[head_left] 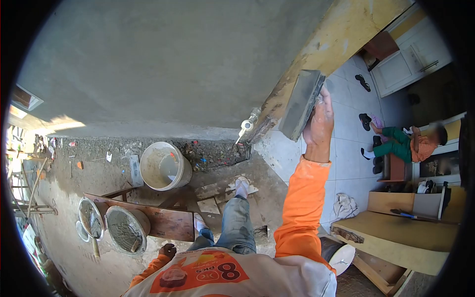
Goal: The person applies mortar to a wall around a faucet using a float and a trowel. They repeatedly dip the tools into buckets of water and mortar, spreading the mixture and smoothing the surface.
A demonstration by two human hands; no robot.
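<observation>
By the yellow wall edge (346, 29), the right hand (321, 123) has a grey block (303, 103) in its grip, seemingly for smoothing; the next move calls for keeping it flat. The left hand's (168, 250) grip is unclear.

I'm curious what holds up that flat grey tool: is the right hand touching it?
Touching. The head view shows the right hand gripping the flat grey tool along its side, with no visible gap.

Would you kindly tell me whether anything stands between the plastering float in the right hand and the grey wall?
No loose object shows between the plastering float and the grey wall, only the yellow wall edge; lower left of the float, a tap juts out and might obstruct.
</observation>
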